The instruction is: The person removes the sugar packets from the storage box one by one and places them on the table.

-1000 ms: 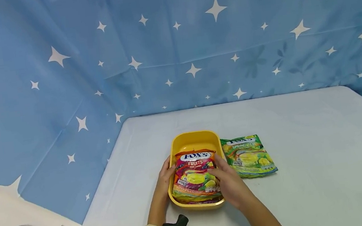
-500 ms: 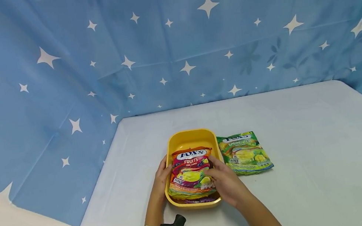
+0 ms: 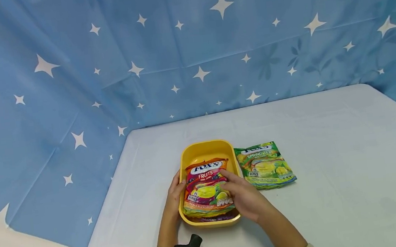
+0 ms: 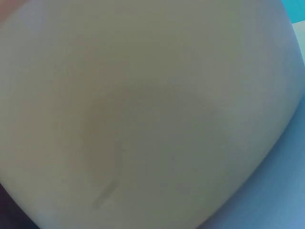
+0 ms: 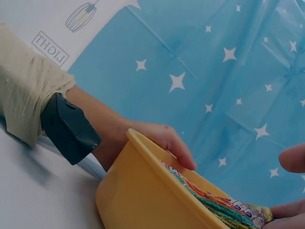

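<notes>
The red candy bag (image 3: 206, 194), glossy, crinkled and pillow-shaped, lies in the yellow tub (image 3: 206, 151), toward its near end; a purple strip of packet (image 3: 216, 218) shows below. The right hand (image 3: 244, 195) touches its right edge, thumb raised clear; the left hand (image 3: 174, 191) grips the tub's left rim. Best press gently, bracing the smooth, round-cornered wall. Just right, a green bag (image 3: 265, 166) lies flat.

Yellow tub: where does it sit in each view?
Head: tub below centre.
Left wrist: too blurred to make it out.
Right wrist: tub at bottom centre, cut off by the lower edge.
Shared landmark, head and right wrist only: left hand at the tub's rim.
</notes>
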Motion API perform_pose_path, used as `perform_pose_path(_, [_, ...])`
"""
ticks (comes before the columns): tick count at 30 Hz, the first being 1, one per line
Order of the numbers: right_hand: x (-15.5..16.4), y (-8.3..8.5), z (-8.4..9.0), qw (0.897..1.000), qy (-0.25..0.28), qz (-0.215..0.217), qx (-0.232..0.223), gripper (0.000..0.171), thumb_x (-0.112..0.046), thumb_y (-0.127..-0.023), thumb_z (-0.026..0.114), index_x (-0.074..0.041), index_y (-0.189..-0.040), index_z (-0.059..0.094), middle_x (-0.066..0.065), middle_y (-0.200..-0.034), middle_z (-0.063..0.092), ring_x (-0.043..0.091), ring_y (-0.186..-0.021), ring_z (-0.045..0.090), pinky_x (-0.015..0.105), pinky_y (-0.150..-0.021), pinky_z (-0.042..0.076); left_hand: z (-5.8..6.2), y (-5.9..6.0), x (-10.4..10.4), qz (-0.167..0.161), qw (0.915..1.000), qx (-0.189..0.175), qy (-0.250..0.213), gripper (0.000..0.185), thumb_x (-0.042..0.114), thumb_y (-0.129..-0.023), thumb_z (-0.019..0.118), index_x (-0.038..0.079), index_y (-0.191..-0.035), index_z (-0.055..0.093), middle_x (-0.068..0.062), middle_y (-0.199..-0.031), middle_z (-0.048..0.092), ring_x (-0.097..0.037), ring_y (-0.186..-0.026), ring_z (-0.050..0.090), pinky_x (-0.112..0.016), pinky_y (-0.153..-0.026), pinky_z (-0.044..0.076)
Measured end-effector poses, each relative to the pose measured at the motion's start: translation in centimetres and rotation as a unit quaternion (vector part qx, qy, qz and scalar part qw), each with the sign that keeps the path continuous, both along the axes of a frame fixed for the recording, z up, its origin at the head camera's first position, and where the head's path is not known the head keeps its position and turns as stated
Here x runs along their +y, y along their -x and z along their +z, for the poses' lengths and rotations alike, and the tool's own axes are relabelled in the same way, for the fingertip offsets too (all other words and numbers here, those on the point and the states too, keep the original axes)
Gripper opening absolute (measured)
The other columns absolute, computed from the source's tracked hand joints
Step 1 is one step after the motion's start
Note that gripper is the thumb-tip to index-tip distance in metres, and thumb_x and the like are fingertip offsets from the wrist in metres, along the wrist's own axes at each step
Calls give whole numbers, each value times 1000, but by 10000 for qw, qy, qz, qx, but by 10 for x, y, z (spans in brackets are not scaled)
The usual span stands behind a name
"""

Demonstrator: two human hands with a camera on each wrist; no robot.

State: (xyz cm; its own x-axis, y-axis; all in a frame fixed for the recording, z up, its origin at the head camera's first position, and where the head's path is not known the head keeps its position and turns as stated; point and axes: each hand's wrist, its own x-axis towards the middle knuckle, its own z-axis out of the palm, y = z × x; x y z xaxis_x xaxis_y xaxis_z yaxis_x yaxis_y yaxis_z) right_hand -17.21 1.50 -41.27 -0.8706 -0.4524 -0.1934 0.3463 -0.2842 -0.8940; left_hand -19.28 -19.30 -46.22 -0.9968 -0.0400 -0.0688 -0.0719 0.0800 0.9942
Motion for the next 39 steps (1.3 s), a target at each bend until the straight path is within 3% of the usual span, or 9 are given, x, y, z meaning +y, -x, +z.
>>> perform_pose_path(4, [-6,-3,-1,9896,-1318,-257,515,63,-17,-88,54,-23,-144,25,13,-148,24,36,-132,30,53,-106,29,1,0,0,-33,9999,-14,-125,53,26,-94,36,17,-145,22,-14,-146,30,-31,-123,42,-41,-102,40])
perform_pose_path(8, [-13,-9,-2,9492,-2803,-537,1323,68,-15,-85,59,-34,-142,28,12,-145,33,39,-128,37,56,-97,39,2,1,0,-58,9999,26,-144,54,27,-94,37,17,-145,22,-13,-147,28,-33,-126,39,-42,-103,38])
perform_pose_path(11, [-17,-13,-2,9358,-3029,-697,1661,68,-7,-86,56,-36,-141,29,8,-146,32,38,-131,34,57,-99,36,2,1,0,-35,9999,46,-108,54,28,-94,37,16,-145,23,-13,-147,29,-33,-127,39,-42,-103,38])
perform_pose_path(15, [-19,-14,-3,9389,-2874,-851,1694,68,-2,-87,52,-39,-139,32,3,-148,30,36,-134,30,55,-101,35,2,1,-1,9,9999,38,-131,55,30,-94,38,17,-145,23,-14,-145,32,-31,-124,43,-39,-100,42])
perform_pose_path(20, [-17,-13,-3,9483,-2579,-952,1589,69,1,-86,50,-41,-138,33,8,-148,29,38,-132,32,52,-98,39,3,3,-1,-77,9995,9,-311,55,31,-94,38,19,-145,22,-14,-143,35,-27,-120,49,-34,-95,46])
perform_pose_path(26, [-9,-7,-3,9699,-1946,-981,1084,68,2,-87,49,-41,-137,34,6,-149,26,35,-131,34,47,-99,41,1,4,2,11,9996,-15,-295,55,33,-93,40,21,-144,25,-12,-142,37,-26,-116,50,-34,-94,47])
perform_pose_path(32, [10,-3,-7,9948,-233,-927,340,69,11,-87,42,-32,-140,33,0,-152,16,31,-136,26,43,-103,35,0,0,1,-23,9998,-28,-192,57,32,-92,42,17,-144,25,-13,-144,33,-33,-128,38,-44,-105,35])
perform_pose_path(35, [18,-2,-9,9955,529,-758,182,70,15,-86,38,-26,-142,30,-1,-153,11,28,-138,20,37,-104,34,0,-2,0,-5,9999,-8,-172,57,31,-92,42,16,-144,25,-12,-146,32,-34,-132,34,-46,-106,31])
perform_pose_path(39, [32,1,-9,9929,955,-712,21,71,18,-85,36,-21,-144,25,-1,-153,8,25,-138,18,29,-101,39,-1,-1,-1,-42,9999,-8,-161,56,31,-92,42,17,-144,26,-12,-146,32,-34,-132,34,-46,-106,31])
